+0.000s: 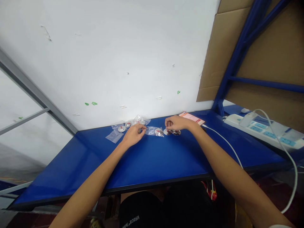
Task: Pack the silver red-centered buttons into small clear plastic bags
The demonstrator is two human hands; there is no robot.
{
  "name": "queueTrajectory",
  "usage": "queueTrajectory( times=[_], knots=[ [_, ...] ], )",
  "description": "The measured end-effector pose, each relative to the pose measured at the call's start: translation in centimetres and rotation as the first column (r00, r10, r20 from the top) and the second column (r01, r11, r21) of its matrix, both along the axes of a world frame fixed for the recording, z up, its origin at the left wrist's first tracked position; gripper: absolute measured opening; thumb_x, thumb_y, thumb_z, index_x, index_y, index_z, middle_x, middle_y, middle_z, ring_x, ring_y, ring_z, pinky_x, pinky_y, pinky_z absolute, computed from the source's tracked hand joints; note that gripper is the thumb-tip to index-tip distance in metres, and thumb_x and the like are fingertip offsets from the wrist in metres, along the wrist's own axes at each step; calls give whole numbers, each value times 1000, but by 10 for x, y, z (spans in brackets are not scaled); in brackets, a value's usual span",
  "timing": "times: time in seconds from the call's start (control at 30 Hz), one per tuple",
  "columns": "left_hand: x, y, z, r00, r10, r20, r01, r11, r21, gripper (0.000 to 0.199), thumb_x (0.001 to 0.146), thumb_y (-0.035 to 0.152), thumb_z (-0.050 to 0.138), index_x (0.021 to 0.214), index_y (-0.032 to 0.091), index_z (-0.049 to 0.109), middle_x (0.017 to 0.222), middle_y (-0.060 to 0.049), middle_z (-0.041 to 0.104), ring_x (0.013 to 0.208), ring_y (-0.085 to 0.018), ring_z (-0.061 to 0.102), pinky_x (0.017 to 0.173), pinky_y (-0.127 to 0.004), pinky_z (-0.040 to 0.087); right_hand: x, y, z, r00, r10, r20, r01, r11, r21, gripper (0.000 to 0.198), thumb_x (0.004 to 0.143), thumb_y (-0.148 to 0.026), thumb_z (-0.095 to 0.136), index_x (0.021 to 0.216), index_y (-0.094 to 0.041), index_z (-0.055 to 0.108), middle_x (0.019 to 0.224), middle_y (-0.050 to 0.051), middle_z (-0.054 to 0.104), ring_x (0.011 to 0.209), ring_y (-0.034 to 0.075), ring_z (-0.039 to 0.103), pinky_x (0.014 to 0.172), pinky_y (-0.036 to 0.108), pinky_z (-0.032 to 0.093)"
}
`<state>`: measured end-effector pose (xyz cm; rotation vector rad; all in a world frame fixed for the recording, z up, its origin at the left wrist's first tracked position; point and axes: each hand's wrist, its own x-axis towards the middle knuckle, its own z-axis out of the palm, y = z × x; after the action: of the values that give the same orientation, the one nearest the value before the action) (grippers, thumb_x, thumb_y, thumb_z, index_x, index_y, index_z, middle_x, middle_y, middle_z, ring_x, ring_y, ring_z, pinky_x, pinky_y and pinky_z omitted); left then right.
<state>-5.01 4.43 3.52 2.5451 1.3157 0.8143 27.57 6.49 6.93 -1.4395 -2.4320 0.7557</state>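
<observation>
My left hand point(133, 135) is closed, thumb and fingertips pinched at the left edge of a clear plastic bag point(150, 129). Inside that bag's right end lies a shiny round disc point(158, 132) with a bit of red. To the right, my right hand point(176, 122) has its fingers curled down onto several loose shiny round discs point(176, 132); the fingertips partly cover them. Behind my left hand, more clear bags point(140, 120) with round silvery discs lie bunched against the wall. A flat bag point(115, 136) lies left of them.
The blue table point(156, 158) meets a white wall. A phone point(192, 117) with a lit screen lies behind my right forearm, its white cable point(225, 142) running over the front edge. A white power strip point(263, 131) sits right, beside a blue frame point(234, 57) and cardboard point(213, 60).
</observation>
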Motion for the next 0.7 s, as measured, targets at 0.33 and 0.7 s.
queueTrajectory(
  times=[0.33,0.7],
  knots=[
    [-1,-4,9,995,92,25,-92,996,-16,49,112,50,39,96,22,76,85,-4,77,75,-21,68,73,-32,46,-58,-17,-37,989,69,-132,-50,989,138,95,88,-65,76,166,-21,44,154,20,58,145,43,49,118,54,41],
    [-1,-7,12,989,37,143,-2,972,-235,43,109,58,42,104,23,67,83,1,79,49,-15,61,64,-30,50,-69,-2,-53,957,11,-288,37,987,158,31,83,-25,77,114,-19,76,105,7,73,95,24,68,87,33,51]
  ],
)
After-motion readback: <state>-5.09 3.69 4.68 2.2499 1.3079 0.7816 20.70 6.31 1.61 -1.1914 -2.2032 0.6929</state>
